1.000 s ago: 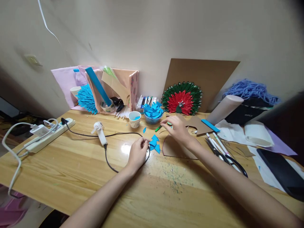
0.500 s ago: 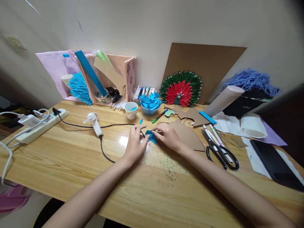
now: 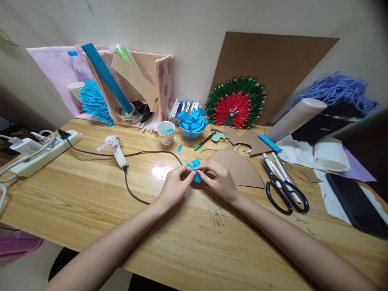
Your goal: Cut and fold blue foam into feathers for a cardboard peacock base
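Note:
Both hands meet at the middle of the table over a blue craft-paper piece (image 3: 197, 162) with several flared points. My left hand (image 3: 176, 182) pinches its left side between thumb and fingers. From the right, my right hand (image 3: 222, 180) grips it with thumb and index finger, the tips almost touching the left thumb. Fingers cover part of the piece, so its full shape is hidden. A small blue leaf-shaped scrap (image 3: 180, 148) lies beyond my left hand. Behind it stand a paper cup (image 3: 166, 136) and a clear bowl (image 3: 191, 134) heaped with blue pieces.
Left are a glue gun (image 3: 117, 152) with its cord and a power strip (image 3: 45, 155). Cut cardboard (image 3: 238, 167), black-handled scissors (image 3: 280, 188), markers and a phone (image 3: 357, 204) lie right. A red-and-green peacock craft (image 3: 236, 103) leans against a cardboard sheet (image 3: 279, 72) behind.
My hands have come closer together on the blue piece, and my left fingers have curled in to pinch it. The piece has turned a little. The camera view has shifted slightly.

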Tool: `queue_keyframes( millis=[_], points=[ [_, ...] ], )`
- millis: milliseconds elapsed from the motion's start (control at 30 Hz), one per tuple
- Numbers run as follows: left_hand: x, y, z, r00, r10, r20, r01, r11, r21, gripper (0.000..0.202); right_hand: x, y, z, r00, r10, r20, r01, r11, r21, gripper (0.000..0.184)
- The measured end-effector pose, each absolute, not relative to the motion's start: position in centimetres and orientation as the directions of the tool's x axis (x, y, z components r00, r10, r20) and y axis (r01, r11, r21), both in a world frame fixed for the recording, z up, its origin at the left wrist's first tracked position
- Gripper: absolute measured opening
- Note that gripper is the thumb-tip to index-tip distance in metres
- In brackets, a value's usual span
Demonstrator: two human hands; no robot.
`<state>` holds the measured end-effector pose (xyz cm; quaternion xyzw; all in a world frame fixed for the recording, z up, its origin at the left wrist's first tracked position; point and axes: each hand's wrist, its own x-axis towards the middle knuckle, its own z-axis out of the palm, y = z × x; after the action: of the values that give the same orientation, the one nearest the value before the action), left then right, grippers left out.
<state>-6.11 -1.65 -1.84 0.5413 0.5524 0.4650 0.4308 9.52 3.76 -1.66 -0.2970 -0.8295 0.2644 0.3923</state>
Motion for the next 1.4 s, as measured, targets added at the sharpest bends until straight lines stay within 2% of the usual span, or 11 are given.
queue_keyframes(
  millis=[200,333,467,700,1000,1133,1233,1400],
  points=[
    [-6.06,-1.49,-1.84,-0.033,0.999,-0.008,0.193,0.014,0.981,0.025,9.75,3.79,-2.42,-0.537,0.562,0.630,0.249,0.818,-0.518,0.012],
    [-6.00,-1.36,-1.84,-0.027,0.998,-0.059,0.068,0.060,0.996,0.024,9.91,3.98,-2.67,-0.532,0.537,0.654,0.256,0.839,-0.480,0.014],
    [-5.92,-1.41,-1.75,-0.035,0.995,-0.093,-0.004,0.093,0.996,0.026,10.00,3.99,-2.74,-0.533,0.527,0.662,0.249,0.845,-0.473,0.016],
    [-5.91,-1.48,-1.35,-0.095,0.995,0.001,0.094,0.008,0.996,0.024,9.90,3.77,-2.24,-0.494,0.561,0.664,0.220,0.820,-0.529,0.017],
    [-5.87,-1.43,-1.34,-0.073,0.997,0.013,0.140,-0.002,0.990,0.023,10.04,3.95,-2.48,-0.482,0.606,0.633,0.212,0.782,-0.586,0.015],
    [-5.99,-1.68,-1.16,-0.115,0.990,0.079,0.238,-0.050,0.970,0.021,10.01,3.95,-2.50,-0.470,0.606,0.642,0.215,0.783,-0.583,0.012],
    [-6.15,-1.87,-0.98,-0.132,0.975,0.179,0.331,-0.127,0.935,0.020,9.94,3.92,-2.48,-0.464,0.606,0.645,0.216,0.784,-0.582,0.010],
    [-6.50,-1.92,-1.02,-0.037,0.889,0.456,0.564,-0.358,0.745,0.012,9.86,3.93,-2.51,-0.463,0.595,0.657,0.203,0.793,-0.575,0.009]
  ],
)
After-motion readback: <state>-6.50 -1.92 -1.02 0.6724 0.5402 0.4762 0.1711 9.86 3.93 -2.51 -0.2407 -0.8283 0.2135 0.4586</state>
